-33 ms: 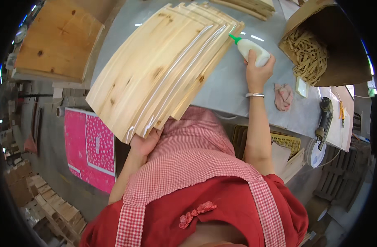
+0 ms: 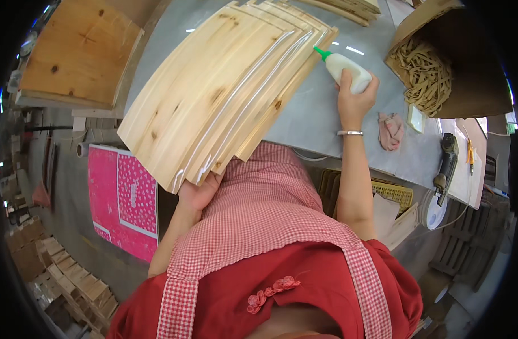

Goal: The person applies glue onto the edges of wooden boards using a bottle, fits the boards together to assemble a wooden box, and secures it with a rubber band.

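Note:
Several pale pine boards (image 2: 197,90) lie fanned in an overlapping stack, their near ends reaching past the table edge. Wet white glue lines run along the exposed right edges of the upper boards. My left hand (image 2: 199,193) grips the near end of the stack, its fingers partly hidden beneath the boards. A white glue bottle (image 2: 349,73) with a green nozzle is in my right hand (image 2: 358,103), the fingers wrapped round it. The bottle is tilted, and its tip is at the right edge of the stack near the far end.
On the grey table (image 2: 304,107) lie a crumpled pink cloth (image 2: 391,131) and a dark handheld tool (image 2: 445,164). A cardboard box (image 2: 479,85) of tan strips stands to the right. More boards (image 2: 349,8) lie at the back; a wooden panel (image 2: 78,56) stands left.

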The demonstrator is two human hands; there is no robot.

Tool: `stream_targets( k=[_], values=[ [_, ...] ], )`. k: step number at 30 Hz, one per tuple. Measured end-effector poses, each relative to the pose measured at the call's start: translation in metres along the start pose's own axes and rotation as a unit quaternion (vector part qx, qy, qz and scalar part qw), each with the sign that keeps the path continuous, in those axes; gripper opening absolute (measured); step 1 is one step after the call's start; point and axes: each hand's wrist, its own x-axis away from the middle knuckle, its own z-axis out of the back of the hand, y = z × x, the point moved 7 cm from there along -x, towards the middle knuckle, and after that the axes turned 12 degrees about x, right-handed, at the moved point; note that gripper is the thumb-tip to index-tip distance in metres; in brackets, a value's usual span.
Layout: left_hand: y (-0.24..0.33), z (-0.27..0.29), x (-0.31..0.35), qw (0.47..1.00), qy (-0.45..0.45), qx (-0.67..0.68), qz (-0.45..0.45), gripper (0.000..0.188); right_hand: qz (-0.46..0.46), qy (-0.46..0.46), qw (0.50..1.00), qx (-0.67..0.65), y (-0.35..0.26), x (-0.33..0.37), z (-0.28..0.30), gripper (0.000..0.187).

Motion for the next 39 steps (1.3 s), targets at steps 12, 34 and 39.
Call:
stream_targets(
  k=[12, 34, 39],
  values=[
    [0.003, -0.010, -0.008, 0.999, 0.027, -0.031, -0.032, 0.060, 0.137, -0.149, 0.979, 0.005, -0.073, 0.127, 0.039, 0.047],
    [0.003, -0.006, -0.007, 0.998, -0.037, -0.054, -0.011, 0.056, 0.179, -0.327, 0.910, -0.182, -0.119, 0.221, 0.043, 0.044],
    [0.001, -0.012, -0.010, 0.998, -0.031, -0.061, -0.010, 0.057, 0.190, -0.249, 0.936, -0.159, -0.108, 0.206, 0.048, 0.045]
  ],
)
